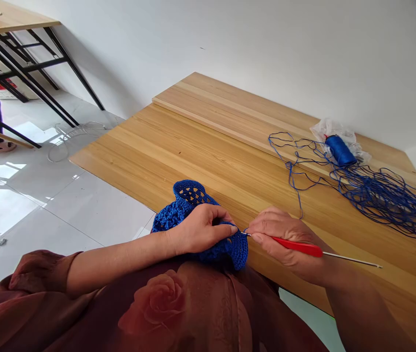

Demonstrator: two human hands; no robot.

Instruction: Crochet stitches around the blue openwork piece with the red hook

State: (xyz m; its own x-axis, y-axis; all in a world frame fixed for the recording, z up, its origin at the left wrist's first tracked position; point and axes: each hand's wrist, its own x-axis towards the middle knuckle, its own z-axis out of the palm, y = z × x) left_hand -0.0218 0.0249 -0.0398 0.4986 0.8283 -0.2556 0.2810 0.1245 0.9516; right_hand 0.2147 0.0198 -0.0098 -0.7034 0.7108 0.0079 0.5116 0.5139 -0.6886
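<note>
A blue crocheted piece (240,249) with an openwork pattern hangs over the near table edge. My left hand (202,229) is closed on it, thumb and fingers pinching its upper rim. My right hand (288,239) is wrapped round the red handle of a crochet hook (301,247). One metal tip of the hook points left and meets the edge of the blue work; the other end sticks out to the right past the hand. Blue yarn (296,190) runs from the table towards my right hand, where the fingers hide part of it.
Beyond my right hand, a blue yarn spool (340,150) lies by a clear plastic bag (335,128). Loose tangled yarn (384,195) spreads over the right of the wooden table (178,142). A second table (20,19) and a stool stand at the left.
</note>
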